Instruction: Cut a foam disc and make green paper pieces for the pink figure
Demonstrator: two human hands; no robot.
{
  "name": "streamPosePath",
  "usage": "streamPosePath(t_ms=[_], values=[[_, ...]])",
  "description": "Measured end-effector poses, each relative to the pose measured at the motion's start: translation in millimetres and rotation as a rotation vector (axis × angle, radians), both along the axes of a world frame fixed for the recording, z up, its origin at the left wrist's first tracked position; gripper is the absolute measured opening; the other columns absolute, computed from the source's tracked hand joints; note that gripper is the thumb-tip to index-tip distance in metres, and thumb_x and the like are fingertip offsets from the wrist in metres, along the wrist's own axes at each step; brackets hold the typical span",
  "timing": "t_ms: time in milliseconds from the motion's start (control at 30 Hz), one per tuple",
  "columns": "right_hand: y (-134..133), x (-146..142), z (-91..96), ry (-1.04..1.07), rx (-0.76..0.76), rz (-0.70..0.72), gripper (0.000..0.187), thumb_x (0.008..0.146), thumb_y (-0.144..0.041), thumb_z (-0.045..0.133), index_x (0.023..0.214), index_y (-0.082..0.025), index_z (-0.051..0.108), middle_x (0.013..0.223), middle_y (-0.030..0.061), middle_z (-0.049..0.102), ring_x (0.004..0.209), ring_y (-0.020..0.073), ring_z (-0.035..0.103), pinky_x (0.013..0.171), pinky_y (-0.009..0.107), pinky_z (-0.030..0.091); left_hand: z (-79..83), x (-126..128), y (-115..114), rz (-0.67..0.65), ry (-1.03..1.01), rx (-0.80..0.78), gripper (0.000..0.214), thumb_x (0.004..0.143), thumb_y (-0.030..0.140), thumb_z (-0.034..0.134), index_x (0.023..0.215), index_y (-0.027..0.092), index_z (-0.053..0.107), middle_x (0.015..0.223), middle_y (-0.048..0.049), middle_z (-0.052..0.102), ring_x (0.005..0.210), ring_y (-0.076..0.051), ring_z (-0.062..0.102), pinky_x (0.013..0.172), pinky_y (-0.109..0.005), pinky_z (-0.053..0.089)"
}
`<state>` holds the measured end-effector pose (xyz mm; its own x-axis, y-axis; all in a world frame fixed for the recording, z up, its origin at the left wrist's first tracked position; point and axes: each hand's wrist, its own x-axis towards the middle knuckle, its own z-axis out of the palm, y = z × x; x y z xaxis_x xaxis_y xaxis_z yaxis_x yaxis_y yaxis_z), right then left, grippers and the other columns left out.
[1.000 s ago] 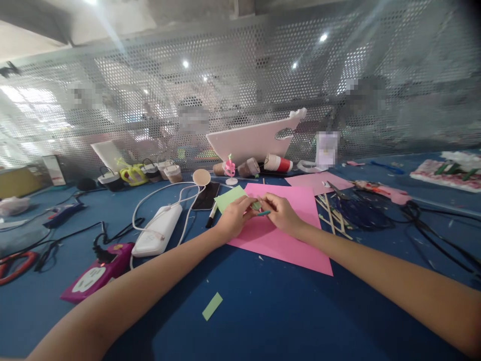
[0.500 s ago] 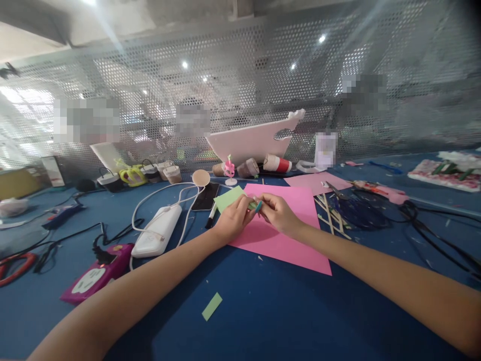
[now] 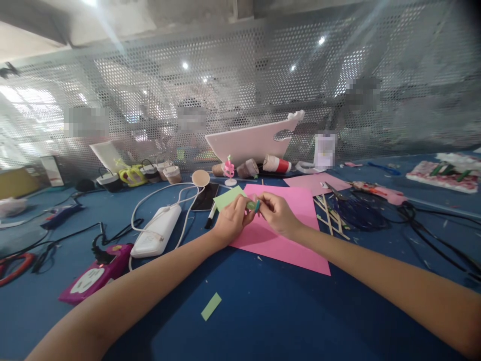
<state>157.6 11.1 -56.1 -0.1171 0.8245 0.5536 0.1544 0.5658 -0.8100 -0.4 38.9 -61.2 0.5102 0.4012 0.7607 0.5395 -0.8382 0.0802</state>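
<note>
Both hands meet over a pink paper sheet (image 3: 285,240) on the blue table. My left hand (image 3: 233,220) is closed, pinching a small green paper piece (image 3: 251,205). My right hand (image 3: 276,213) is closed too, fingers pinched on the same green piece and on a small teal stick (image 3: 257,206) that pokes up between the hands. A light green paper sheet (image 3: 227,197) lies just behind the left hand, partly under it.
White power bank (image 3: 156,236) with cables and a magenta power strip (image 3: 95,273) lie left. A phone (image 3: 206,196), marker (image 3: 211,215), paper cups (image 3: 277,164), wooden sticks (image 3: 330,213), scissors (image 3: 335,192) and black cables (image 3: 413,220) surround the sheet. A green paper strip (image 3: 211,306) lies near me.
The teal stick was lying sideways under the right hand's fingers a second ago; now it stands tilted upward between the hands. Both hands have shifted slightly left and up.
</note>
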Motion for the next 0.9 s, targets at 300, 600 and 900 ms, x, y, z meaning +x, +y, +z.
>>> streamPosePath(t_ms=[300,600,900], values=[[-3.5,-1.2,-0.6,-0.105,0.082,-0.161,0.025,0.087,-0.031,0.049,0.065,-0.021,0.045,0.055,-0.0027,0.046,0.049,0.0107,0.04,0.049,0.026,0.031,-0.3,-0.4,-0.5,0.003,0.004,-0.007,0.018,0.092,0.031,0.039,0.09,0.018,0.052,0.076,-0.0031,0.054,0.064,-0.013,0.052,0.057,-0.023,0.039],[3.4,-1.3,-4.6,0.196,-0.235,0.085,0.045,0.084,-0.063,0.047,0.065,-0.022,0.044,0.04,-0.0071,0.038,0.034,0.0082,0.033,0.035,0.023,0.024,-1.5,-0.9,2.5,-0.075,0.073,-0.236,0.028,0.093,0.02,0.031,0.117,0.019,0.046,0.088,-0.0038,0.053,0.063,-0.011,0.05,0.063,-0.025,0.044],[1.3,-9.1,-3.7,0.268,-0.284,0.089,0.045,0.08,-0.062,0.055,0.064,-0.021,0.044,0.04,-0.0076,0.038,0.033,0.0071,0.032,0.034,0.022,0.024,-6.7,-1.0,7.9,-0.137,0.007,-0.21,0.035,0.091,0.022,0.036,0.124,0.017,0.047,0.09,-0.0068,0.055,0.07,-0.016,0.055,0.068,-0.03,0.047]])
